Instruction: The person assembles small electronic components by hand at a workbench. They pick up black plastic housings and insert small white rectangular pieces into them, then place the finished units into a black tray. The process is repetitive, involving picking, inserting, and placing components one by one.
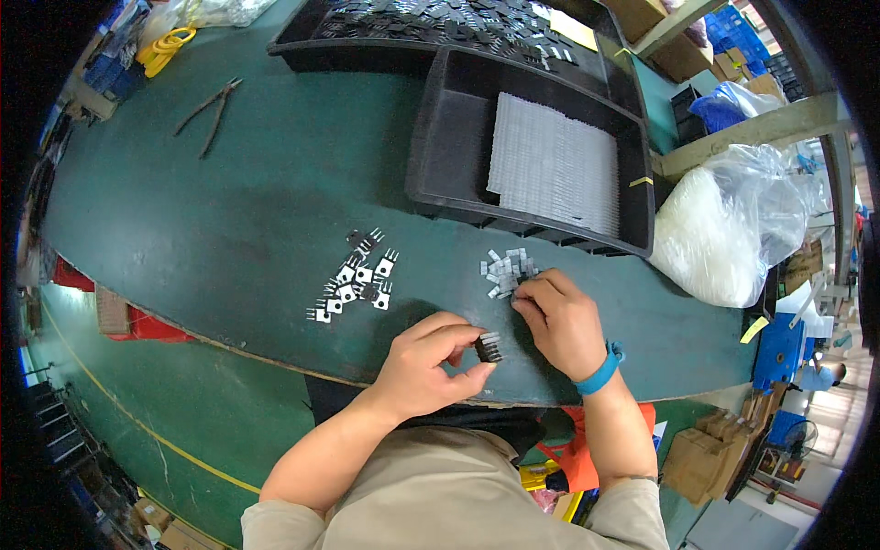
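Between the thumb and fingers of my left hand [417, 362] is a small stack of black transistors [490, 351], with pale grey pieces showing at its upper end. My right hand [564, 330] reaches the near right edge of a pile of small grey rectangular sleeves [502, 271]. Its thumb and forefinger are pinched together there, and they hide whatever lies between them. Left of the hands, a loose heap of three-legged transistors [357, 275] lies on the green table [229, 247], several with their silvery backs up.
A black bin [426, 174] beyond my hands holds rows of clear plastic tubes [555, 165]. Behind it, another black bin [357, 57] contains many black components. Pliers [211, 115] lie at far left, near a yellow coil [165, 50]. A plastic bag [720, 225] bulges at the right.
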Motion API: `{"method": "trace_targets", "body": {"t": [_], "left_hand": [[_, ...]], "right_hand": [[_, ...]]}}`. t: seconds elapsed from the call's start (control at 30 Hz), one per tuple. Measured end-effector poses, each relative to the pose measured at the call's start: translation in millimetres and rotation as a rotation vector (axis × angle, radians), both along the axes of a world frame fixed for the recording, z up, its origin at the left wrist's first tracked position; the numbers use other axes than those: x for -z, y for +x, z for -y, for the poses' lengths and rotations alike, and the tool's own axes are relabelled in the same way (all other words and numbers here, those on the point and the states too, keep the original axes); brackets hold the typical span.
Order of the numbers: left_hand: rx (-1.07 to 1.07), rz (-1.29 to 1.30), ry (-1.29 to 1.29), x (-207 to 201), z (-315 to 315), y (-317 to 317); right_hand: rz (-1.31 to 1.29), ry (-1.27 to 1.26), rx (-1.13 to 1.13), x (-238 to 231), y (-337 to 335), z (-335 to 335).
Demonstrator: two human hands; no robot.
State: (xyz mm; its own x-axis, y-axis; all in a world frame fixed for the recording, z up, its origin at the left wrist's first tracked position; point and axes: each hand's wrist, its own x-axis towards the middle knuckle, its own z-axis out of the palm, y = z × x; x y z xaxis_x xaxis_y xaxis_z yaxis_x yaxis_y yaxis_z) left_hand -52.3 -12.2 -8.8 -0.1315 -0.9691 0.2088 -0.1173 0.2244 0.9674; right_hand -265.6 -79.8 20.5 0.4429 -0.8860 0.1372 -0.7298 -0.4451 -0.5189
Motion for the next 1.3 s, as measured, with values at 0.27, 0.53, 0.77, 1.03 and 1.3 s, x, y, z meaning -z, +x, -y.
{"method": "trace_targets", "body": {"t": [0.27,0.53,0.77,1.03,1.3], "left_hand": [[0.012,0.011,0.001,-4,2,3],[0.008,-0.024,0.021,-3,2,3],[0.014,-0.005,0.008,-4,3,4],[0.008,0.001,0.021,-4,2,4],[0.033,-0.003,0.025,-6,3,4]], "right_hand": [[-0.141,-0.162,-0.081,2,2,1],[0.051,0.101,0.081,-9,-3,2],[0.006,0.257,0.029,-8,-1,4],[0.292,0.207,-0.055,-20,-2,-10],[0.472,0.271,-0.115,-27,2,-18]]}}
